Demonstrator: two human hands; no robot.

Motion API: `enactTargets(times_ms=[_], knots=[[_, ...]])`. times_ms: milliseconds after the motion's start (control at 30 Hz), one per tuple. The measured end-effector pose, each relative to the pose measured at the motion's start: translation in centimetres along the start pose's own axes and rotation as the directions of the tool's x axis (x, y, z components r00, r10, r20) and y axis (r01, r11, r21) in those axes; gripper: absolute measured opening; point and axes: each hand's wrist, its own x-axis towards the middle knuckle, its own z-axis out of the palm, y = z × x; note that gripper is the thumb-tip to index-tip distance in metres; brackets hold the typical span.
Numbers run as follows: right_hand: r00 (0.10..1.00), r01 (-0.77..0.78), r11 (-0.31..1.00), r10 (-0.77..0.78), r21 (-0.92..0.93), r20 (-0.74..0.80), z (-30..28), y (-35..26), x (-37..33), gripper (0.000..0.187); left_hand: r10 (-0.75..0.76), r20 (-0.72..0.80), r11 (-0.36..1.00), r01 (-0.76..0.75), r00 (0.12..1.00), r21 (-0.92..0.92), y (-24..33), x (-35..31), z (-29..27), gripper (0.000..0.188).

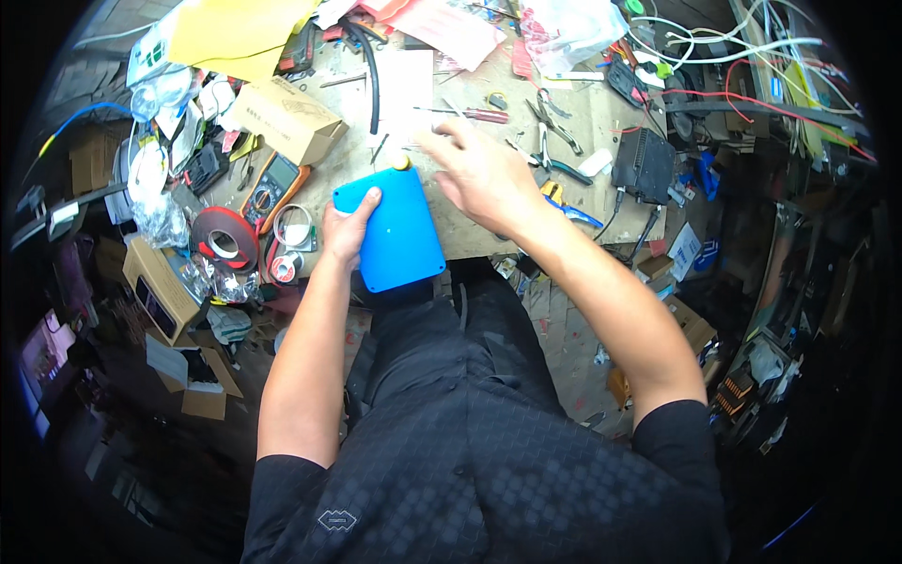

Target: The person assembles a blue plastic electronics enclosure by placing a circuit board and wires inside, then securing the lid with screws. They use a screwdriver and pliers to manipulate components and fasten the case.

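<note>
My left hand (347, 228) grips a flat blue plastic case (404, 233) by its left side, thumb laid over the top face. The case is tilted at the table's front edge, and small dark holes show at its corners. A round yellow piece (401, 163) shows at its far edge; whether it is attached, I cannot tell. Over the table, to the right of the case, my right hand (484, 176) has its fingers apart, with nothing visible in them. Just beyond those fingers lies a red-handled screwdriver (486, 115). A white sheet of paper (406, 77) lies farther back.
Left on the cluttered table are an orange multimeter (275, 185), a cardboard box (291, 120) and a tape roll (225, 241). Pliers (554, 155), yellow-and-blue cutters (568, 207) and a black power box (644, 164) lie right. A black tube (370, 80) lies at the back.
</note>
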Motion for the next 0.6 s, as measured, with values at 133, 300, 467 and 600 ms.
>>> enactTargets(times_ms=[133,300,467,600], knots=[[0.922,0.303,0.939,-0.247,-0.159,0.298,1.8,-1.0,3.6,0.025,-0.006,-0.103,0.998,0.013,0.995,0.064,-0.7,0.6,-0.1,0.065],[0.905,0.347,0.860,-0.203,-0.374,0.374,4.2,-1.3,3.7,0.024,0.009,-0.178,0.993,0.013,0.984,0.121,-1.5,0.8,-0.3,0.072],[0.956,0.147,0.926,-0.044,-0.347,0.288,4.3,-2.0,4.6,0.038,0.079,-0.248,0.983,-0.034,0.965,0.182,-1.9,1.1,0.0,0.077],[0.933,0.223,0.919,-0.104,-0.325,0.346,2.2,-3.7,5.3,0.037,0.116,-0.308,0.941,-0.004,0.944,0.340,-3.3,1.8,-0.6,0.097]])
